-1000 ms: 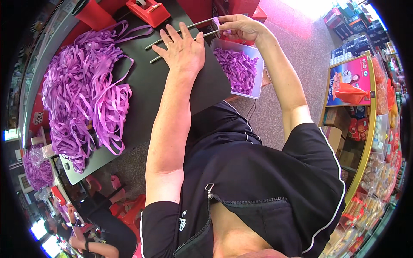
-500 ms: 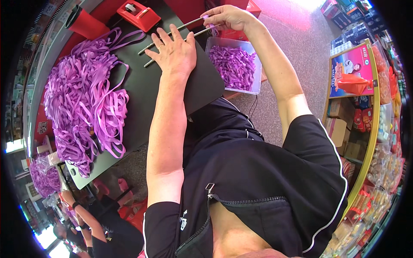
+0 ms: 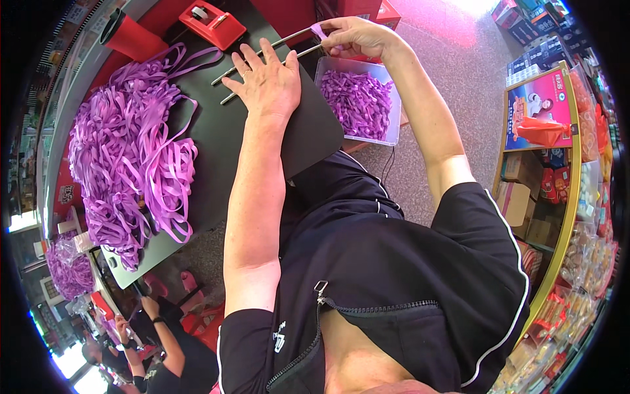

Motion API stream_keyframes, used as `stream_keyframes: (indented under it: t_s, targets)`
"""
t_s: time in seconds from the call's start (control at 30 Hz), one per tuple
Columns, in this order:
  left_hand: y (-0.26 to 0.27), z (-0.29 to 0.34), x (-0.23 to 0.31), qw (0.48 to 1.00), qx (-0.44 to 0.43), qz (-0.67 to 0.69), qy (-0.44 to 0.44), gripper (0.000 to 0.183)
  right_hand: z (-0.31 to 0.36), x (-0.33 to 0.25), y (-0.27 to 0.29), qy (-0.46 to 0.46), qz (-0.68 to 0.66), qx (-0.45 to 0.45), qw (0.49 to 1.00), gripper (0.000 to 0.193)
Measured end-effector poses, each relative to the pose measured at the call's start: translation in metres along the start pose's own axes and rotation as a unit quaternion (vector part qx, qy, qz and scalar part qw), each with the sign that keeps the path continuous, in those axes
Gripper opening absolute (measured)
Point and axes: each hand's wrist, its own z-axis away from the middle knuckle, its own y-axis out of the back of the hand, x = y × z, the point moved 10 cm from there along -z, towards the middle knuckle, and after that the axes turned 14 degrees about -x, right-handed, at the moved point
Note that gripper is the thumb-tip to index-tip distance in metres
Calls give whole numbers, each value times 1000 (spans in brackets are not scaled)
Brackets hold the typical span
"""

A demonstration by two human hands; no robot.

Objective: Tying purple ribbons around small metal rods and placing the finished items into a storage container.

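My left hand (image 3: 269,82) lies palm down with its fingers spread, across two thin metal rods (image 3: 310,50) that run side by side over the dark tabletop (image 3: 312,125). At the rods' right ends, my right hand (image 3: 359,38) pinches a short purple ribbon (image 3: 317,30), its fingers bent. How the ribbon passes around the rods there is partly hidden by the fingers. Just below my right hand stands a clear plastic bin (image 3: 398,121) holding many short, folded purple ribbon pieces (image 3: 354,98). A large tangled heap of purple ribbon (image 3: 125,151) lies to the left of my left hand.
A red tape dispenser (image 3: 213,25) and a red tumbler (image 3: 134,41) stand at the table's far side. To the right is a gold-edged shelf (image 3: 569,236) full of packaged goods. Another person's arm (image 3: 167,341) shows at lower left, near a second purple ribbon heap (image 3: 69,269).
My right hand has shifted slightly right and down, its fingers more curled around the ribbon. My left hand stays in place on the rods. The other person's arms have changed position.
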Motion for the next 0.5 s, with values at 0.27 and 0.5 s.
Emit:
stream_keyframes:
  t_s: [0.27,0.5]
  targets:
    - [-1,-1,-2,999,-15,-22,18,66,4,-13,0,8,-14,4,1000,59]
    - [-2,-1,2,1000,-16,-18,6,66,-15,-6,28,54,-7,19,998,36]
